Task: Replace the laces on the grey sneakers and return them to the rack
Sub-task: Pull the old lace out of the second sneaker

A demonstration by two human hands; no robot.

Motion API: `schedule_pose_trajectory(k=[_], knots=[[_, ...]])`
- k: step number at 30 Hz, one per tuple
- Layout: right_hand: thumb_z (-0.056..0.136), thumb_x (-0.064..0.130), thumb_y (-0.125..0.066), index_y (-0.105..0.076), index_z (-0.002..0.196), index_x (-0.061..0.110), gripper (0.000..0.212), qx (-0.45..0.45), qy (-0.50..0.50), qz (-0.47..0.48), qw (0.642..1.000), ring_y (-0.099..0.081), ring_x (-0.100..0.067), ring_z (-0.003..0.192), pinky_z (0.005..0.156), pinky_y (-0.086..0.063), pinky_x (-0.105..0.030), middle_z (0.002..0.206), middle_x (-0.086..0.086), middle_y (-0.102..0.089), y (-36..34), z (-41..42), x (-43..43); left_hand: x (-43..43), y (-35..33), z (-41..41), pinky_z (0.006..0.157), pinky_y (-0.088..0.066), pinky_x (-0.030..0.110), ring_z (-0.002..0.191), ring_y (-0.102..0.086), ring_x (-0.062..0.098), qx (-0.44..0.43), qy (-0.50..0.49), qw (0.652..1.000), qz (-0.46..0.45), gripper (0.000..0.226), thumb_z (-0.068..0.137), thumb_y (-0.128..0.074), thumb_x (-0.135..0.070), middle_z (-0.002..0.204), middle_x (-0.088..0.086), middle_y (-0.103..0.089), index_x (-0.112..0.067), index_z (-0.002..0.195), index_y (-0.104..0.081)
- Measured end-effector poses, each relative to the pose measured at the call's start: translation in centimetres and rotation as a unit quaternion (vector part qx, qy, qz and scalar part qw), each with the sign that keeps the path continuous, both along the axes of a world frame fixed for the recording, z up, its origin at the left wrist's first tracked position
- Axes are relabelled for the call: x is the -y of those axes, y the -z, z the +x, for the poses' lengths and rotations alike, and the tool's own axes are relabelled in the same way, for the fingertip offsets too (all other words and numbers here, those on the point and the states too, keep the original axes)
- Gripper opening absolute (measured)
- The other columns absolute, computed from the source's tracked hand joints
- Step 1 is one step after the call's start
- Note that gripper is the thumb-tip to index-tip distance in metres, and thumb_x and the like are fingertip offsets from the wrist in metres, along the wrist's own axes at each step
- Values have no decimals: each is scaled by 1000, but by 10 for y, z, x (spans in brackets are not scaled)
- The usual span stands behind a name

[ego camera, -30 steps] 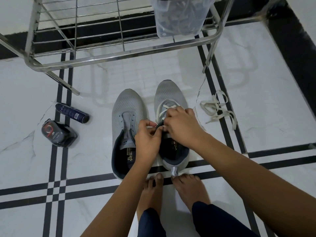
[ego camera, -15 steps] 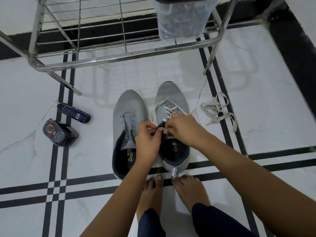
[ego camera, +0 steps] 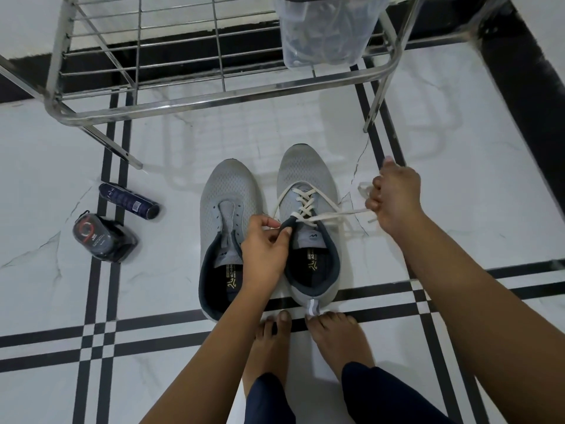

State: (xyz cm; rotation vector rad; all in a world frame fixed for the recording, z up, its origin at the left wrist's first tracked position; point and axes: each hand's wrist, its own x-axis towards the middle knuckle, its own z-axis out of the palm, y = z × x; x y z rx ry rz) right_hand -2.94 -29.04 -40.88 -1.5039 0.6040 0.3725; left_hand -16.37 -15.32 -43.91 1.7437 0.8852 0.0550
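On the floor (ego camera: 159,289), right hand (ego camera: 394,203) has pulled its gripped lace (ego camera: 336,214) taut, snugging the lacing; left hand (ego camera: 265,244) pinches the sneaker (ego camera: 305,169) collar.

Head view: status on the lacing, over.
Left hand pinches right sneaker at its collar. Right hand grips cream lace, strand taut to the right. Left sneaker unlaced. Nothing blocking either shoe.

A home, judging by the steel shoe rack (ego camera: 214,96), veined white marble floor (ego camera: 458,154) and bare feet (ego camera: 269,347).
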Motion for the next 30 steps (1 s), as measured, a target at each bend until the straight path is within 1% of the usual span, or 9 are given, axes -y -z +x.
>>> schedule_pose_trajectory(k=[3,5,10,14,19,21,24,26,30], knots=[[90,33,-57,-53,89,8,25,74,-293,-284,910,-51,-18,71,68,-47,-30,81,-7,-48,9,-12,0,0,-1,1,76,-50,29,76,-61,12,-2,7,1000,-2,21,86,-63,-15,81,-3,-63,-25,87,-45],[81,43,-66,-49,119,9,54,95,-383,-405,825,-43,-25,115,97,-37,-38,119,-10,-44,12,-26,-5,0,-3,2,75,-51,25,79,-62,11,2,20,1000,1,19,87,-62,-14,85,-3,-63,-22,92,-46],[78,41,-69,-51,109,10,48,156,-443,-434,769,-46,-27,113,90,-38,-36,116,-9,-51,3,-46,-16,0,-2,10,90,-34,10,111,-52,17,59,210,955,202,21,87,-58,-4,119,7,-56,-7,108,-57],[86,20,-60,-60,98,2,21,152,-442,-352,811,-61,-29,91,74,-47,-32,95,-15,-65,10,-56,-19,-2,4,25,107,-31,37,129,-40,32,36,338,883,324,27,86,-60,-10,137,18,-45,-2,111,-63],[88,18,-61,-64,87,5,13,123,-375,-296,870,-62,-25,79,69,-47,-28,81,-12,-66,14,-55,-13,3,13,30,79,-51,46,95,-60,37,72,361,830,420,23,78,-57,-27,98,13,-64,-7,80,-70],[87,18,-63,-64,86,1,17,102,-357,-283,884,-62,-27,79,73,-49,-31,78,-13,-64,16,-54,-11,4,15,32,80,-50,40,91,-59,30,119,306,863,384,22,79,-56,-23,92,8,-63,-7,72,-70],[85,18,-66,-63,80,-6,24,53,-295,-221,928,-62,-31,75,79,-55,-46,72,-16,-61,22,-51,-5,2,3,26,85,-42,27,86,-54,10,71,-5,996,49,10,85,-65,-17,91,-3,-58,-10,78,-67],[85,18,-66,-61,79,-10,29,44,-288,-212,933,-60,-31,72,79,-54,-51,70,-18,-59,24,-50,-5,-4,-1,20,90,-47,36,81,-56,14,38,-150,983,-94,11,88,-63,-22,86,2,-61,-15,79,-63],[84,18,-67,-64,82,-7,25,63,-307,-231,921,-63,-31,76,79,-55,-46,75,-20,-65,19,-51,-11,-8,-4,24,102,-32,27,117,-47,19,88,114,964,224,28,85,-65,-21,120,3,-53,-7,109,-59]])
